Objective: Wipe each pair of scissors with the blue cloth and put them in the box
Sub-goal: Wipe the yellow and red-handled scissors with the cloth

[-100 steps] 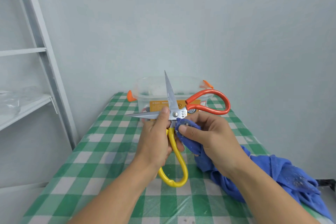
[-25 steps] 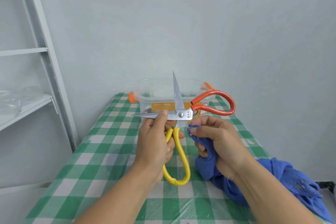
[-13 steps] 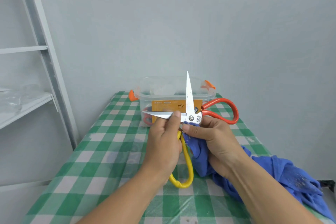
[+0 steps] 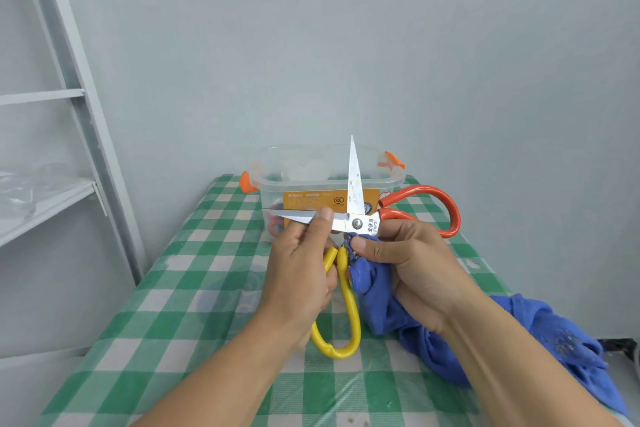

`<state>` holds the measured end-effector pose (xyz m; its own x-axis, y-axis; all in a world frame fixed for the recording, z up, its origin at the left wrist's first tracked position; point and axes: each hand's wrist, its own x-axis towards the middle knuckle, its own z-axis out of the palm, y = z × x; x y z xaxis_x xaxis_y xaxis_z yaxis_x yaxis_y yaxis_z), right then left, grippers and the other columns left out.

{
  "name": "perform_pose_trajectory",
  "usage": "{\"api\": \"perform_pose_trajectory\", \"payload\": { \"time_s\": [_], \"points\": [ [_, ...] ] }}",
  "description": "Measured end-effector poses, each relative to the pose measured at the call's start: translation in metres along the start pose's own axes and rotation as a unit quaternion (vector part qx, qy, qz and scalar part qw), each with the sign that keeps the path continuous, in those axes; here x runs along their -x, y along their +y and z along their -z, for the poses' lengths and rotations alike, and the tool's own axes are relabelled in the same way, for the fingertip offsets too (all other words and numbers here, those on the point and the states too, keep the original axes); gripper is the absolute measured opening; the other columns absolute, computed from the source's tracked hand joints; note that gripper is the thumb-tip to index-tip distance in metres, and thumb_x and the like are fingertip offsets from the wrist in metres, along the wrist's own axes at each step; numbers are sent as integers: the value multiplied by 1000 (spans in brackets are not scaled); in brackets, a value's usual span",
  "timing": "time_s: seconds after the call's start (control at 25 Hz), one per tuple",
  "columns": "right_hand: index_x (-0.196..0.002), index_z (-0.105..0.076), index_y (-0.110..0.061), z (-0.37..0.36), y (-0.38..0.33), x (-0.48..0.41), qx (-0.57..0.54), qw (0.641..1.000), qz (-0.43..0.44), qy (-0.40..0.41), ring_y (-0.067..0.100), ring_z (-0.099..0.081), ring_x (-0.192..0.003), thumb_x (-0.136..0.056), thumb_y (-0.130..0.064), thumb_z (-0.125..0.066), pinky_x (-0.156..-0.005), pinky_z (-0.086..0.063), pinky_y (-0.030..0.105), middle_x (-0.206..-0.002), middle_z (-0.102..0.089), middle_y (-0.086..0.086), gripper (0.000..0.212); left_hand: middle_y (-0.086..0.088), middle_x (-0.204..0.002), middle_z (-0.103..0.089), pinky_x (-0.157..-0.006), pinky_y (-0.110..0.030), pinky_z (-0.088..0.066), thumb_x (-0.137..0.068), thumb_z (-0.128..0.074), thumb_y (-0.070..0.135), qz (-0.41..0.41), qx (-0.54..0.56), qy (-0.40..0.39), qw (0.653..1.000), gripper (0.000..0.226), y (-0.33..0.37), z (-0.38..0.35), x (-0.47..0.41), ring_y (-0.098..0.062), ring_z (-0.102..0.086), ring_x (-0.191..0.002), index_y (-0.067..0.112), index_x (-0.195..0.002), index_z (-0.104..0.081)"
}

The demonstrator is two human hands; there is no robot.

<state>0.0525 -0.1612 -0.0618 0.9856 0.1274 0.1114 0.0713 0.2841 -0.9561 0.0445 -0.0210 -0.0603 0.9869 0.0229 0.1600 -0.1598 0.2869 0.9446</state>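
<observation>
Over the table, wide-open scissors (image 4: 356, 222)

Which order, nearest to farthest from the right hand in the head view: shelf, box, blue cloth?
1. blue cloth, gripped in the right hand.
2. box, just behind, at the table's far end.
3. shelf, far left, off the table.

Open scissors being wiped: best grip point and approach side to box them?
Probably the yellow handle loop, from the near side, below. The scissors are splayed: one blade points up, the other left, so only the handle loops are blunt.
</observation>
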Motion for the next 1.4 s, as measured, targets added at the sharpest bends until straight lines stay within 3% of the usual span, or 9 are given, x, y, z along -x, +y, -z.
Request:
{"api": "perform_pose_trajectory", "payload": {
  "time_s": [0.2, 0.56, 0.72, 0.84, 0.92, 1.0, 1.12, 1.28, 1.4],
  "points": [
    [-101, -71, 12, 10, -1, 2, -25, 998, -11, -49, 27, -68, -70, -79, 7, -62, -60, -58, 31, -90, -70, 25, 24, -19, -66, -39, -30, -12, -23, -104, -48, 26, 2, 12, -9, 1000, 33, 2, -1, 2, -5, -30, -27, 10, -75, -47],
    [-111, -62, 13, 6, 0, 1, -78, 996, -4, -36, 25, -71, -77, -76, 6, -66, -68, -59, 29, -96, -72, 22, 36, -13, -62, -32, -33, -14, -21, -104, -49, 30, -17, 4, 8, 1000, 35, 3, 3, 0, -6, -24, -33, 13, -74, -47],
    [-88, -69, 7, 0, 5, -1, -59, 998, -22, -7, 30, -69, -72, -74, 0, -72, -69, -59, 34, -89, -69, 26, 16, -5, -55, -23, -33, -16, -20, -104, -49, 32, -28, 4, -1, 1000, 35, 2, 4, 1, -8, -21, -37, 15, -73, -47],
    [-101, -54, 24, -3, 9, -1, -39, 998, -41, 14, 40, -59, -85, -58, -16, -91, -84, -51, 48, -100, -60, 36, 69, -3, -53, -32, -37, -25, -28, -104, -49, 34, -51, -36, -8, 998, 36, -6, 6, -5, -8, -30, -39, 22, -71, -59],
    [-106, -57, 23, -3, 12, -1, -47, 997, -61, 2, 41, -62, -90, -67, -15, -86, -86, -52, 47, -103, -63, 34, 62, 1, -62, -51, -56, -44, -47, -104, -50, 36, -78, -59, -25, 995, 29, -14, 6, -8, -7, -53, -56, 32, -82, -69],
    [-107, -68, 14, -9, 12, 1, -58, 994, -84, -24, 38, -69, -93, -80, -4, -72, -83, -57, 41, -105, -69, 29, 33, 9, -89, -73, -85, -43, -52, -101, -51, 38, -102, -68, -46, 991, 22, -20, 5, -8, -11, -69, -88, 34, -98, -72],
    [-103, -72, 8, -10, 11, 0, -67, 994, -85, -33, 35, -72, -90, -79, 2, -69, -77, -59, 37, -102, -72, 26, 26, 11, -106, -75, -98, -43, -51, -103, -50, 30, -113, -81, -39, 990, 22, -21, 5, -9, -13, -69, -105, 29, -106, -72],
    [-92, -68, 14, -3, 4, 0, -56, 992, -105, -31, 33, -69, -73, -74, 5, -67, -70, -60, 37, -90, -69, 26, 19, -10, -73, -48, -86, -73, -42, -105, -50, 30, -81, -69, -11, 994, 22, -12, 2, -5, -30, -52, -63, 27, -97, -70],
    [-86, -68, 12, -2, 4, 2, -69, 991, -107, -46, 32, -70, -68, -76, 9, -61, -68, -61, 37, -83, -70, 25, 12, -11, -76, -43, -61, -67, -39, -105, -48, 29, -76, -82, 6, 994, 28, -4, 0, 0, -52, -36, -74, 20, -82, -62]
  ]
}}
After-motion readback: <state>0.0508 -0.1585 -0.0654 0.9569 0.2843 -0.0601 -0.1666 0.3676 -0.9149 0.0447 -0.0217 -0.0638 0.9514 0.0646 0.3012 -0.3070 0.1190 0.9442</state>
